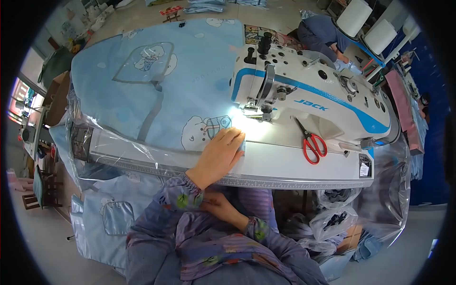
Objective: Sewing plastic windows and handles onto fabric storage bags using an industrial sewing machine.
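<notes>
Spreading across a white sewing table (280, 156), light-blue cartoon-printed fabric (199, 85) reaches a white-and-blue sewing machine (308, 90). The left hand (219, 156) lies flat on the fabric's near right corner, fingers close together; the right hand (227, 210) meets the left floral cuff (182, 194), its grip unclear. Red-handled metal scissors (307, 134) rest before the machine.

Room lies between fabric (128, 107) and scissors (306, 135), sewing machine (311, 90) blocking beyond.

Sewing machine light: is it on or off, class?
On: the light glows bright white on the cloth, just beyond the left hand.
</notes>
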A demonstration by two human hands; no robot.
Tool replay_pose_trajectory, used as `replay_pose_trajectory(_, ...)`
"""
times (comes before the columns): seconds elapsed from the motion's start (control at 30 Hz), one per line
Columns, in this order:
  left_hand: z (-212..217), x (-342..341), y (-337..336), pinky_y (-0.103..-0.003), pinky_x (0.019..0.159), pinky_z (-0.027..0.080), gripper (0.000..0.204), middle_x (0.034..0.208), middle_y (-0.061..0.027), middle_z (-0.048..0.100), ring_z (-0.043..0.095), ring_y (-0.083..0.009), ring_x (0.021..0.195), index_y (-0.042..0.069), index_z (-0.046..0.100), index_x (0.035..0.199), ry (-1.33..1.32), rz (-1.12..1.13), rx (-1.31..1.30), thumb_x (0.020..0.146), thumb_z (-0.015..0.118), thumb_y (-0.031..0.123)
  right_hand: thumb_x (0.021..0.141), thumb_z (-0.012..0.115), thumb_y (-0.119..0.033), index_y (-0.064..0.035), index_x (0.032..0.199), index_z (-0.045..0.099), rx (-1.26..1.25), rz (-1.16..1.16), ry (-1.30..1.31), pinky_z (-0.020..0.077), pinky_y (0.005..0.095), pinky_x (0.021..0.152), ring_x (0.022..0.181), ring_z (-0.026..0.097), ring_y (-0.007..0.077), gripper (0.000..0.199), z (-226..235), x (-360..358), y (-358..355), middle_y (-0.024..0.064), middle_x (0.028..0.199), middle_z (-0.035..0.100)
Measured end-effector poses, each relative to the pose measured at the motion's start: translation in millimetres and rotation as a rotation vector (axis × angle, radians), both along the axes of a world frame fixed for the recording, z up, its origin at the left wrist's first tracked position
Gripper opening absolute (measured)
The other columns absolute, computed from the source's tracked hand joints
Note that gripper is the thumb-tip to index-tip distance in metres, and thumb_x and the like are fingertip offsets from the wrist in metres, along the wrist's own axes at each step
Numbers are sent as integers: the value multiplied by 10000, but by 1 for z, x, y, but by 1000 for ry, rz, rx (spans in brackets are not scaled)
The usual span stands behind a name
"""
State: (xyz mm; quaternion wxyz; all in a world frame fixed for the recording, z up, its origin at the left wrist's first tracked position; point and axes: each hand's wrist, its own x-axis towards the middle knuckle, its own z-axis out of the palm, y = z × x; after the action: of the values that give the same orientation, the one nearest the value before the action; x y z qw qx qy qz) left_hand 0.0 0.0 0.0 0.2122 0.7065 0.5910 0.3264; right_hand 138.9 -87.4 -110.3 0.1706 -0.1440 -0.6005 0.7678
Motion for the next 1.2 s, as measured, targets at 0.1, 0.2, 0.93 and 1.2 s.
replay_pose_trajectory(0.1, 5, 2, -12, -657, 1156, 233, 482, 1455, -116, 500, 468, -307, 1384, 168, 552, 1390, 142, 9, -19, 925, 672, 195, 1022, 620, -112, -45, 1238, 673, -10, -24, -63, 469, 201, 684, 895, 639, 58, 232, 57, 20, -5, 30, 1064, 706)
replay_pose_trajectory(0.2, 9, -7, -13, -633, 1159, 270, 428, 1444, -53, 522, 473, -256, 1385, 150, 569, 1371, 445, 89, 128, 955, 646, 212, 1019, 618, -96, -21, 1126, 662, -443, -23, -224, 451, 194, 677, 864, 632, 47, 138, 106, 42, 3, 21, 972, 676)
replay_pose_trajectory(0.93, 5, -58, 6, -588, 1235, 161, 390, 1342, -62, 620, 556, -261, 1297, 118, 568, 1358, -119, -103, 1, 992, 465, 33, 1061, 522, -172, 6, 1403, 443, -835, -504, 185, 520, 393, 1053, 1218, 615, 277, 394, 119, 14, 126, 206, 1399, 540)
replay_pose_trajectory(1.2, -3, -41, -2, -606, 1219, 197, 458, 1354, -49, 597, 553, -242, 1280, 149, 560, 1388, 62, -80, 107, 948, 513, 28, 1066, 503, -170, 17, 1479, 399, -620, -475, 32, 629, 339, 793, 850, 738, 217, 465, 119, 25, 131, 215, 1295, 634)
